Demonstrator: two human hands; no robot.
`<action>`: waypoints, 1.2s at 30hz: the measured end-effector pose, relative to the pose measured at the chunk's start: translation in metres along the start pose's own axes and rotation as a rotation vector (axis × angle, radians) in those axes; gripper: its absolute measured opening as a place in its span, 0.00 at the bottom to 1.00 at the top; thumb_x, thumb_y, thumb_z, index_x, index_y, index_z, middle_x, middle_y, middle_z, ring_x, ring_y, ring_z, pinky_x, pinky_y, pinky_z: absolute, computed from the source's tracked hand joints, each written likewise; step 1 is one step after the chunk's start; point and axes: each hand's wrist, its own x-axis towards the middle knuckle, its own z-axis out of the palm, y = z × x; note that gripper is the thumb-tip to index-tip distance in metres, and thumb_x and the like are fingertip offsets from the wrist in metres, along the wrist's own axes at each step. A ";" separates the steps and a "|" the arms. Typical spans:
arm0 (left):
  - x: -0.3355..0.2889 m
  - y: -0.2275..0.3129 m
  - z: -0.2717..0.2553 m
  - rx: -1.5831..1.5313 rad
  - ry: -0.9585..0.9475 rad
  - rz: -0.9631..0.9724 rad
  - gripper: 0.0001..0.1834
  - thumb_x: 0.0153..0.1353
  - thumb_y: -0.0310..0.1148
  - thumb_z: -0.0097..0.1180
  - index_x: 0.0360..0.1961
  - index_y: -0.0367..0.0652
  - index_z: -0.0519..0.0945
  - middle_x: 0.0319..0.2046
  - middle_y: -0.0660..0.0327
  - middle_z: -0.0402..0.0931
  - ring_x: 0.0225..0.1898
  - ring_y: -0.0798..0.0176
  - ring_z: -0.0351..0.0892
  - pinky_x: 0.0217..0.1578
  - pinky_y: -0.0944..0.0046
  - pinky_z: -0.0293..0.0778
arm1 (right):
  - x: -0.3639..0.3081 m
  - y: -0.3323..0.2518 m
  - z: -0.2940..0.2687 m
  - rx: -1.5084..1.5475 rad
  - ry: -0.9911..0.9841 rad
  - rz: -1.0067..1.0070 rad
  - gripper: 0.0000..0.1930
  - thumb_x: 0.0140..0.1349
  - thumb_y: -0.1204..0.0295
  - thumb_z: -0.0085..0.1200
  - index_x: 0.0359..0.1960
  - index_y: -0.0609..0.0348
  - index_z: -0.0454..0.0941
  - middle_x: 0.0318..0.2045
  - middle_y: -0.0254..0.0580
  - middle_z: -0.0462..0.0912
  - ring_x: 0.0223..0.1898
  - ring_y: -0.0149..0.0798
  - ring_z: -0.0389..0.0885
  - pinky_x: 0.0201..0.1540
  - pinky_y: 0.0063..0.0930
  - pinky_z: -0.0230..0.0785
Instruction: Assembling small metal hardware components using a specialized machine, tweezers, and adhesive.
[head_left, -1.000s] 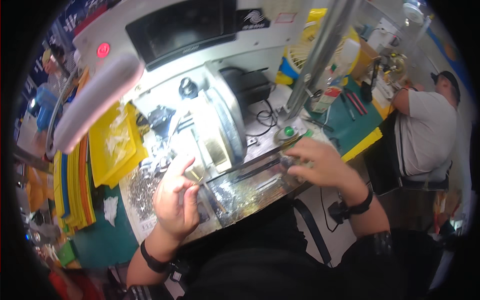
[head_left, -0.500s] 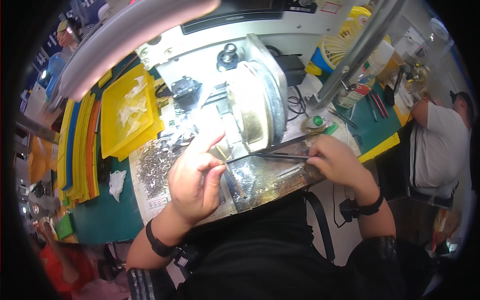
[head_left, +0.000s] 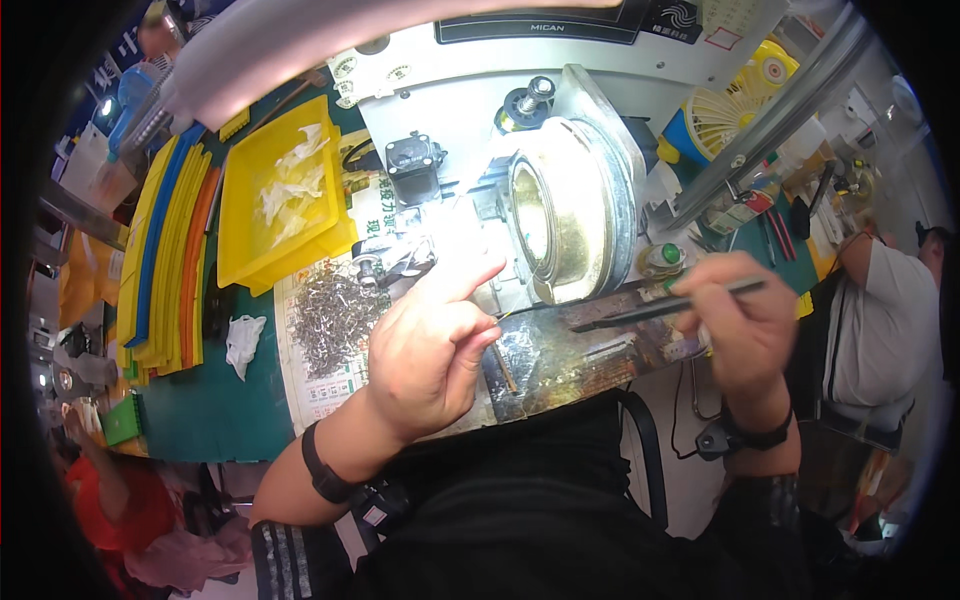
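Note:
My left hand is closed in a pinch left of the machine's large pale ring, its index finger stretched out. A thin yellowish strand shows at the pinched fingertips; what else they hold is too small to make out. My right hand grips dark tweezers, which lie almost level with the tips pointing left. Those tips hover over the stained metal work plate, apart from my left hand. Left of my left hand lies a pile of small metal pieces.
A yellow bin with crumpled white scraps and a stack of coloured strips stand at the left. A green-capped bottle, a metal post and a yellow fan are at the right. A lamp hangs overhead.
The tweezers have pulled away from my left fingertips to the right, turning in my right hand. My left hand stays pinched. The head view has shifted, so the bench appears moved.

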 end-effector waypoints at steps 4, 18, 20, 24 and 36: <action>0.000 -0.001 -0.001 0.007 0.012 0.010 0.04 0.64 0.22 0.58 0.37 0.38 0.74 0.53 0.38 0.78 0.59 0.36 0.76 0.59 0.48 0.72 | 0.000 -0.036 0.002 0.291 0.023 -0.147 0.08 0.65 0.75 0.57 0.36 0.71 0.81 0.22 0.40 0.82 0.23 0.26 0.79 0.27 0.19 0.68; 0.001 -0.004 0.000 0.023 0.028 0.076 0.06 0.63 0.23 0.60 0.38 0.38 0.75 0.51 0.38 0.80 0.58 0.35 0.78 0.57 0.49 0.74 | 0.034 -0.051 0.031 0.041 -0.030 -0.337 0.13 0.67 0.66 0.53 0.33 0.65 0.77 0.24 0.42 0.78 0.24 0.31 0.73 0.29 0.25 0.64; 0.002 -0.004 0.000 0.023 0.030 0.077 0.06 0.63 0.23 0.60 0.38 0.38 0.75 0.51 0.38 0.80 0.58 0.36 0.78 0.57 0.49 0.74 | 0.036 -0.051 0.033 0.028 -0.041 -0.335 0.12 0.67 0.66 0.53 0.32 0.65 0.77 0.25 0.42 0.78 0.25 0.31 0.74 0.30 0.24 0.64; 0.001 -0.005 0.000 0.025 0.031 0.088 0.06 0.63 0.23 0.60 0.38 0.38 0.74 0.52 0.38 0.79 0.58 0.36 0.78 0.57 0.50 0.75 | 0.038 -0.051 0.036 0.034 -0.059 -0.351 0.11 0.66 0.68 0.53 0.32 0.65 0.77 0.25 0.41 0.79 0.24 0.30 0.73 0.29 0.24 0.64; 0.005 -0.001 0.001 0.003 0.061 0.126 0.11 0.54 0.21 0.65 0.36 0.37 0.75 0.52 0.41 0.79 0.52 0.36 0.80 0.54 0.48 0.77 | 0.043 -0.047 0.043 -0.086 -0.188 -0.444 0.08 0.64 0.74 0.52 0.30 0.66 0.79 0.24 0.43 0.80 0.23 0.32 0.75 0.27 0.25 0.65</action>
